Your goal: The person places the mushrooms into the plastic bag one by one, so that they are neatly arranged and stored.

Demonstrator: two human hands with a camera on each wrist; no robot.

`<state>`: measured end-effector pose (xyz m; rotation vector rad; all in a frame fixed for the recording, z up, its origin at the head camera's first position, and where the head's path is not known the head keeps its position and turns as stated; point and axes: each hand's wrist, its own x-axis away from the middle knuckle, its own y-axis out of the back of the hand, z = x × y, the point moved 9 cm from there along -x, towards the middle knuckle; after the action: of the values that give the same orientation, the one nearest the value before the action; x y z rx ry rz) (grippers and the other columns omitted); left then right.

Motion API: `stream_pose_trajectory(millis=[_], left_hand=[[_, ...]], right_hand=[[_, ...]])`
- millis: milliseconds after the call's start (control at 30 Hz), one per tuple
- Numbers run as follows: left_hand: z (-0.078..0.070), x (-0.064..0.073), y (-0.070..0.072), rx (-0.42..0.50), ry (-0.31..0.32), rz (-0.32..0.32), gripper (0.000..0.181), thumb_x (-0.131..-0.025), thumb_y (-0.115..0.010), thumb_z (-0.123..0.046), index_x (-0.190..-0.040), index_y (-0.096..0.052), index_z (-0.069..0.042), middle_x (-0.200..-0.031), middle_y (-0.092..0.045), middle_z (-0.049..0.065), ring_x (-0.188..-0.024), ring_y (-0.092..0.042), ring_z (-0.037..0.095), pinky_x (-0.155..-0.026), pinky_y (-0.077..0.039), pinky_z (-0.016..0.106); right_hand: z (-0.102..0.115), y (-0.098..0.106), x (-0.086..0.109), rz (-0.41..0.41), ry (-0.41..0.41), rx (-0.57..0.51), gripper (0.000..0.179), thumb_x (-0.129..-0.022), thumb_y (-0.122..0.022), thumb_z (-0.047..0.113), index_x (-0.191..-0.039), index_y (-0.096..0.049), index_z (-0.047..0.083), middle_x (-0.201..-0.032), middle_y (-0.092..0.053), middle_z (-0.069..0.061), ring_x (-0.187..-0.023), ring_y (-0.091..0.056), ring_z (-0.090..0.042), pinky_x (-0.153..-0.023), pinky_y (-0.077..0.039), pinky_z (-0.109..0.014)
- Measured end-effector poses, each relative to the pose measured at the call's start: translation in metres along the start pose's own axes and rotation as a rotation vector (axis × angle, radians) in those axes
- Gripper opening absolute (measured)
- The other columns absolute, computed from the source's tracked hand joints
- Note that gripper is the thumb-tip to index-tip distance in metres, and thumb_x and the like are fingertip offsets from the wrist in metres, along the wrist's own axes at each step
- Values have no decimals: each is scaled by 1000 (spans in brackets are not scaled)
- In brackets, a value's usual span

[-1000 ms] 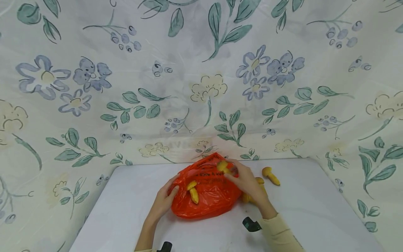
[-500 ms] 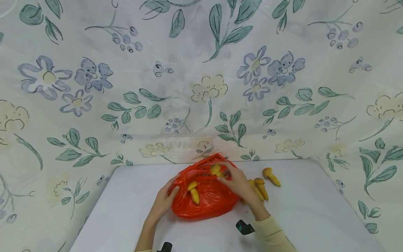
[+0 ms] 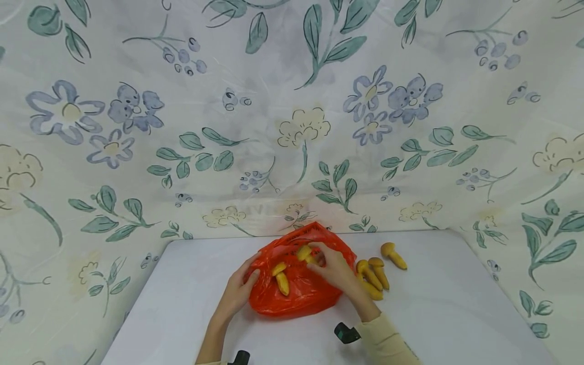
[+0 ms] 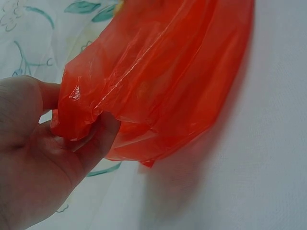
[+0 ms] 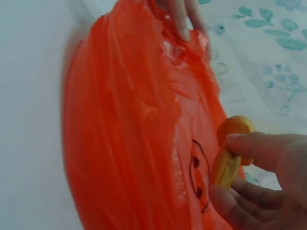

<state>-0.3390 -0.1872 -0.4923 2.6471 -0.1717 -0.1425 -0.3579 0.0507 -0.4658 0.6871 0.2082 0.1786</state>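
Note:
A red plastic bag (image 3: 310,299) with dark print lies on the white table, its mouth loosely spread. My left hand (image 3: 234,291) grips the bag's left edge, thumb and fingers curled round the thin film (image 4: 79,112). Between the thumb and fingertips of my right hand (image 3: 337,271) is a yellow mushroom (image 3: 303,252), held over the bag; the right wrist view shows its rounded cap (image 5: 235,128) and stem. Another yellow mushroom (image 3: 281,280) lies on the bag's red surface, near my left hand.
Right of the bag, several yellow mushrooms (image 3: 370,274) lie close together on the table (image 3: 438,304). A single mushroom (image 3: 393,255) is a little farther back. A flower-patterned cloth (image 3: 301,167) hangs behind the table. Dark wrist cameras (image 3: 347,333) sit near the sleeves.
My right hand has moved left with the mushroom, farther over the bag, and more of the mushrooms on the right now show. The left hand has kept its grip in place.

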Motion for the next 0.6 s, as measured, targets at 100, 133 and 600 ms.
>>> stream_pose_trajectory(millis=[100, 133, 600], left_hand=[[-1, 0, -1, 2, -4, 1, 48, -102, -50, -15, -148, -42, -24, -153, -45, 8, -141, -43, 33, -111, -42, 50], [-1, 0, 0, 1, -5, 1, 48, -102, -50, -15, -148, -43, -23, -153, -45, 8, -141, -43, 33, -111, -42, 50], [-3, 1, 0, -19, 6, -9, 49, -101, -52, -15, -148, -43, -22, -153, -45, 9, -141, -44, 33, -111, -42, 50]], right_hand=[[-1, -6, 0, 11, -1, -3, 50, -89, -72, 22, -135, -53, 18, -95, -64, -2, -82, -56, -14, -70, -55, -23], [-1, -7, -1, 13, 1, -6, 50, -89, -73, 22, -135, -53, 17, -95, -64, -2, -82, -56, -15, -70, -55, -24], [-7, -32, -3, 48, -63, -51, 50, -88, -73, 23, -134, -54, 15, -91, -65, -3, -76, -56, -14, -62, -52, -21]])
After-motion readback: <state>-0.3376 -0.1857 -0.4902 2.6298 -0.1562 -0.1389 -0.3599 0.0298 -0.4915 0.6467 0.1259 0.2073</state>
